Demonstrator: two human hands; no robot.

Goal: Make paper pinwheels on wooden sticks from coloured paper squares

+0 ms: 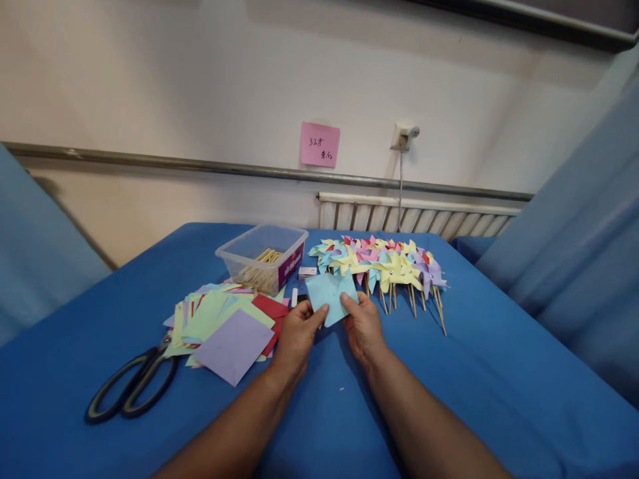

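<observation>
Both hands hold one light blue square of paper just above the blue table. My left hand pinches its lower left edge with thumb and fingers. My right hand pinches its lower right edge. Left of my hands lies a loose pile of coloured paper squares, with a lilac sheet on top. Behind the held paper lies a row of finished paper pinwheels on wooden sticks.
Black-handled scissors lie at the left front of the table. A clear plastic tub holding wooden sticks stands behind the pile. A pink note is stuck to the wall. Blue cloth screens rise at both sides.
</observation>
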